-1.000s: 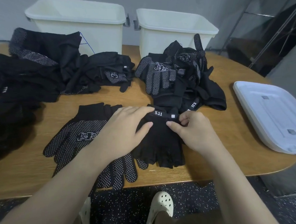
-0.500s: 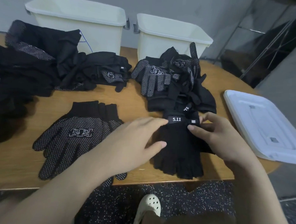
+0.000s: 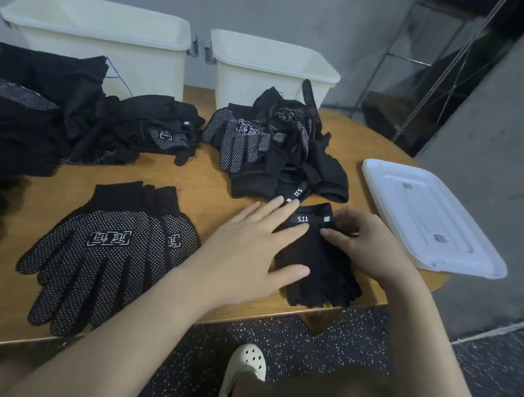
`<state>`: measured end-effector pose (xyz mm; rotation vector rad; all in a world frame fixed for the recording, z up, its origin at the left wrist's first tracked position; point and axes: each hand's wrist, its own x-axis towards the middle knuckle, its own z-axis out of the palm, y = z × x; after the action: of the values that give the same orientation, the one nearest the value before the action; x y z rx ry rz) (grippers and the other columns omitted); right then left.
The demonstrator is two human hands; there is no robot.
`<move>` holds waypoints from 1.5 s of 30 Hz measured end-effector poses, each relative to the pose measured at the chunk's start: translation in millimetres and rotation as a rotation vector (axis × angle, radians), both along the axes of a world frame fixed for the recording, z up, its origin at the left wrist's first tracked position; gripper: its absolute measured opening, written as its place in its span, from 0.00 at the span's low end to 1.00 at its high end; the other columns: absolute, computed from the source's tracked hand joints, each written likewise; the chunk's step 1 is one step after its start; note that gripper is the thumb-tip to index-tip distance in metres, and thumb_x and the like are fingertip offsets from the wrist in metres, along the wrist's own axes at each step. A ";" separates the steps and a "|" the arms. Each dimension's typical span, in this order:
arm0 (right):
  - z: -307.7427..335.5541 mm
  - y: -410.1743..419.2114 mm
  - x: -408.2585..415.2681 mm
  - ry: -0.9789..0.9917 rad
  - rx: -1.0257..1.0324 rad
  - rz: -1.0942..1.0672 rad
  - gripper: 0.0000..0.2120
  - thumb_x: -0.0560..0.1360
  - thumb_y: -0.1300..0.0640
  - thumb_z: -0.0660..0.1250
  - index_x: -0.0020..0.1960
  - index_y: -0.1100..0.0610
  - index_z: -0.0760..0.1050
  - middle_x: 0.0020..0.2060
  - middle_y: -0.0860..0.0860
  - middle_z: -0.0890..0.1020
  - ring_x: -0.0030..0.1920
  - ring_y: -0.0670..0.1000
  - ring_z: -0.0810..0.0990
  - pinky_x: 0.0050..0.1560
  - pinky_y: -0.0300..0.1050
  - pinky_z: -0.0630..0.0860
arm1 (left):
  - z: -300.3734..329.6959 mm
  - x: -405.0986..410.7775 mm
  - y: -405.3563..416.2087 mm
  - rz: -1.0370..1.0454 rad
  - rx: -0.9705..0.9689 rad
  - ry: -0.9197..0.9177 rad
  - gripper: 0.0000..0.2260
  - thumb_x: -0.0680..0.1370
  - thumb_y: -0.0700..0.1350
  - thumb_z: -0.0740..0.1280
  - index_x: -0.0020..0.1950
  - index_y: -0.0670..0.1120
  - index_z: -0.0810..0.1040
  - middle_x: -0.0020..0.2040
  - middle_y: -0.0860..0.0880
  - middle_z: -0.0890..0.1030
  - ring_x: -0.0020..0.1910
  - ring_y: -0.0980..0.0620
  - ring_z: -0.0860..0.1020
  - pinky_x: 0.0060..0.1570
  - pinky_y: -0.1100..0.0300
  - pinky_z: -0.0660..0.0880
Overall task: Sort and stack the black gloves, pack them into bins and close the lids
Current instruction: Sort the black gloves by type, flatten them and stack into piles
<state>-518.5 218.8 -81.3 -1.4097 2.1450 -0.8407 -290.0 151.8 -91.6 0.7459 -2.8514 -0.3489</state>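
My left hand [image 3: 251, 255] lies flat on the fingerless glove [image 3: 318, 262] at the table's [image 3: 209, 189] front edge, fingers straight, while my right hand [image 3: 364, 243] pinches its cuff. The glove has slid right, apart from the dotted stack [image 3: 106, 251], starting a second pile. A mixed heap [image 3: 275, 147] blocks the two open bins [image 3: 261, 67]; the lid [image 3: 429, 219] waits right.

Bare bench [image 3: 213, 180] runs as a lane between the dotted glove stack [image 3: 106, 251] in front and the glove heaps behind. The left heap [image 3: 61, 127] and middle heap [image 3: 275, 147] block the approach to both bins [image 3: 110, 53], which stand open-topped. The lid [image 3: 429, 219] fills the right edge of the bench. A narrow strip stays bare between the heaps.
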 end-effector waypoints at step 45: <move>32.1 -216.5 111.7 0.650 -0.092 0.177 0.28 0.76 0.41 0.71 0.70 0.56 0.74 0.63 0.53 0.78 0.64 0.57 0.76 0.66 0.57 0.72 | -9.9 127.6 -84.8 0.320 0.086 -0.163 0.39 0.76 0.73 0.37 0.84 0.56 0.40 0.82 0.58 0.37 0.79 0.60 0.32 0.76 0.57 0.30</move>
<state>-406.9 2.2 -49.2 -2.1060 2.3897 -0.4509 -162.4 67.1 -101.5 1.2809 -2.8091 -0.3788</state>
